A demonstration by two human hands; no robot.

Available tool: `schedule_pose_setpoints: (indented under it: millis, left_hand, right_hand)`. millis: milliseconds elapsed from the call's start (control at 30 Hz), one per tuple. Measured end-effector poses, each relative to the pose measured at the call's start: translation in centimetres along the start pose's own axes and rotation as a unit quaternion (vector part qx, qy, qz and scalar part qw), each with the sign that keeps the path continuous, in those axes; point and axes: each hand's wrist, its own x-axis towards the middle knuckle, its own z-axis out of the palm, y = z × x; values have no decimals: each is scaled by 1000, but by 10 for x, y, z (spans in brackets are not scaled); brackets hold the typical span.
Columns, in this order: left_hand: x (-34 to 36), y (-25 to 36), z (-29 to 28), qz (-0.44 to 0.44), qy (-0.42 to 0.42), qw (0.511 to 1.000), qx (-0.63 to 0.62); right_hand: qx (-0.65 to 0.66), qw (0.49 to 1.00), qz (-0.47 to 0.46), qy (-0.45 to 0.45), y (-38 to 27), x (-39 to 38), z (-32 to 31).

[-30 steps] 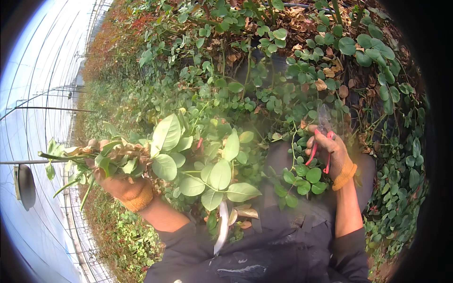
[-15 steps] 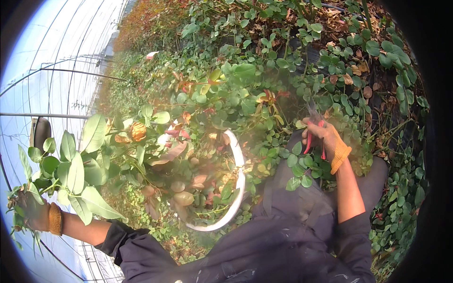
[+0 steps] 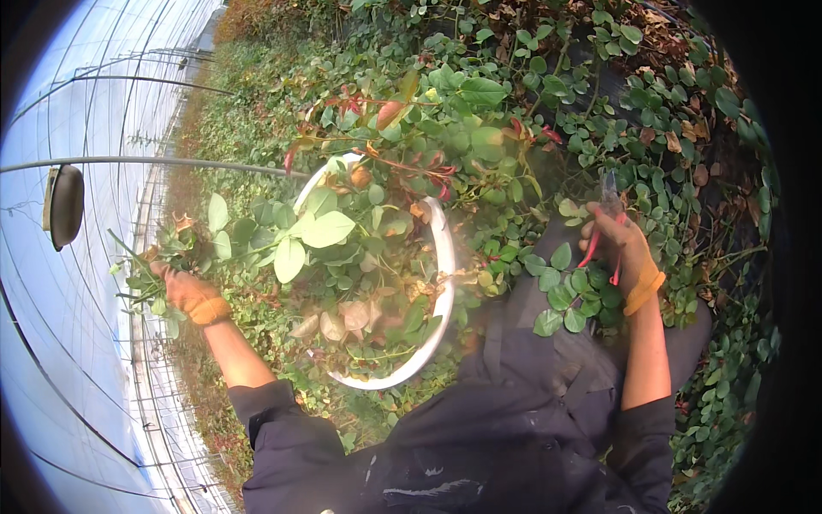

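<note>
My left hand (image 3: 193, 291), in an orange work glove, is closed round a bunch of cut leafy stems (image 3: 306, 240). Their leafy ends point right, over a round container with a white rim (image 3: 443, 257), and the cut ends stick out to the left. Dry and green leaves fill the container. My right hand (image 3: 629, 253), gloved likewise, grips a pair of pruning shears (image 3: 610, 206) with red handles, the blades pointing up and away. Just below the shears a leafy green sprig (image 3: 569, 295) lies against my dark trousers.
Dense leafy bushes (image 3: 505, 77) spread ahead and along the right side, with dry brown leaves (image 3: 685, 128) among them. A metal pipe (image 3: 205, 165) crosses at the left, near a dark oval object (image 3: 65, 206). Beyond stands the greenhouse's translucent wall (image 3: 51, 325).
My left hand has swung rightward and up with the stems, bringing their leaves over the container. My right hand and the shears have shifted slightly right.
</note>
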Motion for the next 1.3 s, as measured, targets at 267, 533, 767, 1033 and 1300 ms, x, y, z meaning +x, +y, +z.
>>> schedule_pose_setpoints:
  millis: [267,533,767,1033,1300]
  left_hand:
    - [-166,59,82,392,84,904,147]
    - [-232,155,52,256,-484,774,-317]
    - [-221,177,52,318,-585,736,-124]
    - [-93,134,26,120,-677,605,-401]
    - [19,5,30,-176,-590,521,-591]
  right_hand:
    - [8,1000,7,27,-1,4,6]
    - [-8,998,25,56,-1,6,13]
    - [-21,998,29,52,-7,11,15]
    - [-43,998,3,35,-28,1,15]
    - [-50,998,-2,36,-44,-3,10]
